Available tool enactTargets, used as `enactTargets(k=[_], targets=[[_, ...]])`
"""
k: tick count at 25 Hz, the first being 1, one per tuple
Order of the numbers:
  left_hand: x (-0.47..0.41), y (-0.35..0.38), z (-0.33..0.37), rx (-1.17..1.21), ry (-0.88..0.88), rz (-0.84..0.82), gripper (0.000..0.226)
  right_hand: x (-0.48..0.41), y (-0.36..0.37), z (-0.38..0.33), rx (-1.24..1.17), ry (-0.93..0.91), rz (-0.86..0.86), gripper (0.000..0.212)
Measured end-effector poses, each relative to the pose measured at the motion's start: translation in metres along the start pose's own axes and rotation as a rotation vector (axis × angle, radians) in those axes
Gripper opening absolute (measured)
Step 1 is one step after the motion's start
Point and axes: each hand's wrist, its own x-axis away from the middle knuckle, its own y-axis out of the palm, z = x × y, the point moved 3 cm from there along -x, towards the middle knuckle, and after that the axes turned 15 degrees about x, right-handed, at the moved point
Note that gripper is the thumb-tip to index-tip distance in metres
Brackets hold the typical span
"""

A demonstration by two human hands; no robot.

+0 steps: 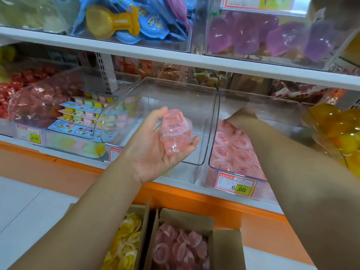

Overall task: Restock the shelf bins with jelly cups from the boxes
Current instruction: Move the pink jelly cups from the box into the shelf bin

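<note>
Shelf | tag reads 6.60 | left hand holds jelly cups

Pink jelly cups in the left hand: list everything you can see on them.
The pink jelly cups look like two small, translucent plastic cups of pale pink jelly. Each has a tapered body and a wider, thin, flanged rim. They lie rim to rim, one base pointing up toward the thumb and the other down toward the palm. The palm-up left hand cradles them, with the thumb and curled fingers touching their sides. They are held in front of a clear plastic bin and do not touch it.
</note>
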Motion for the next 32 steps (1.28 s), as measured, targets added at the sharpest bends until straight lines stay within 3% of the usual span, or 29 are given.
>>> enactTargets(k=[4,9,13,17,19,24,27,32], targets=[[0.001,-0.001,0.000,-0.025,0.021,0.003,0.043,-0.001,0.000,-0.002,-0.092,-0.044,-0.045,0.027],[0.001,-0.002,-0.004,-0.030,0.011,-0.008,0.044,-0.009,-0.003,0.032,-0.364,0.087,0.054,0.035],[0.004,-0.001,-0.009,-0.038,0.005,-0.013,0.045,-0.014,0.000,0.047,-0.176,-0.011,0.183,0.037],[0.006,-0.001,-0.010,-0.038,0.002,-0.014,0.045,-0.005,0.006,0.033,0.031,-0.281,0.108,0.014],[0.008,-0.001,-0.010,-0.035,0.003,-0.014,0.045,-0.002,0.003,0.032,-0.023,-0.284,0.066,0.026],[0.011,-0.001,-0.009,-0.032,-0.001,-0.011,0.044,-0.001,0.003,0.055,-0.029,-0.173,0.023,0.030],[0.012,-0.002,-0.010,-0.031,-0.008,-0.011,0.045,0.005,0.011,0.049,0.010,-0.234,0.007,0.028],[0.011,-0.003,-0.008,-0.026,-0.014,0.002,0.047,0.008,0.024,0.031,-0.076,-0.330,-0.087,0.055]])
